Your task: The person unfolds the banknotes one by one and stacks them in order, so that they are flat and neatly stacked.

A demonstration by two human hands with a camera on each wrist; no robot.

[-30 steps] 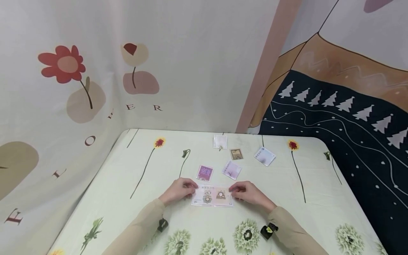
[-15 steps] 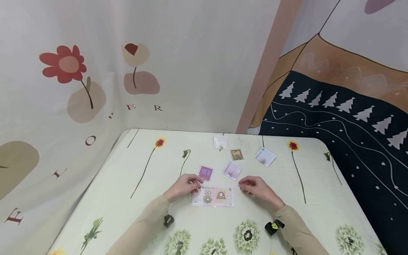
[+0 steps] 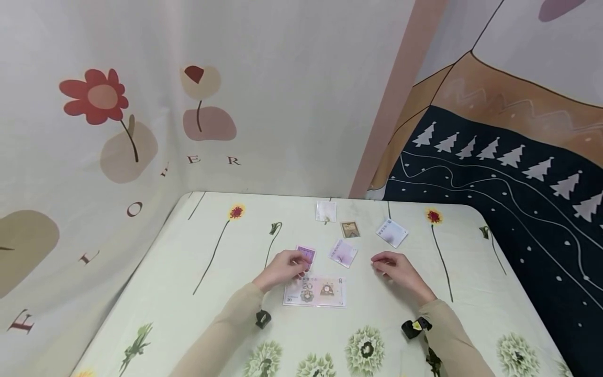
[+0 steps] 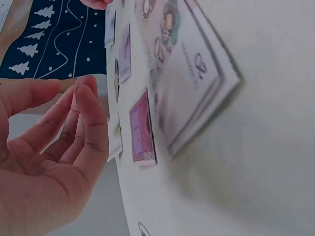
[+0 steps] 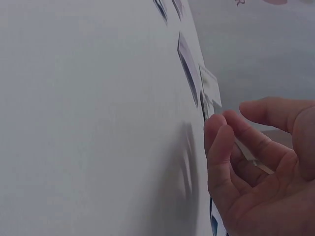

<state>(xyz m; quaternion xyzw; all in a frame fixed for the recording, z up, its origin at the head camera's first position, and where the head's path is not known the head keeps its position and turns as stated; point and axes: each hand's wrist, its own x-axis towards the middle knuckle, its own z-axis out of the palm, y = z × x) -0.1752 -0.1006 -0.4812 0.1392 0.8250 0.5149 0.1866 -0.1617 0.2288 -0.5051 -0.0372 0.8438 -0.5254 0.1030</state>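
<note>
Large pink note with five smaller companions, on flowered cloth

Main piece: the large pink note, marked 20, lying lengthwise on the tablecloth in front of the person. We see more than one layer at its corner from the left wrist; whether it is a fold or a stack, we cannot tell.

Left hand: raised over the far left corner of the large note, fingers loosely bent, thumb apart from the fingertips, holding nothing. In the head view it covers part of the purple note; from the wrist we find it apart from both pieces.

Right hand: above the cloth, right of the large note and well apart from it, fingers loosely curved, thumb standing off, nothing in its grasp. We note its shadow on the cloth.

Smaller pieces, beyond the large note: the purple note, nearest the left hand; a pale violet note, tilted, between the two hands and a little farther off; a brown note behind that; a bluish note, set askew, beyond the right hand; a whitish note, farthest back.

Surroundings: beige sleeves, a black wrist mount on the right arm, a pale backdrop printed with flowers and letters, and a dark cloth with white trees.
</note>
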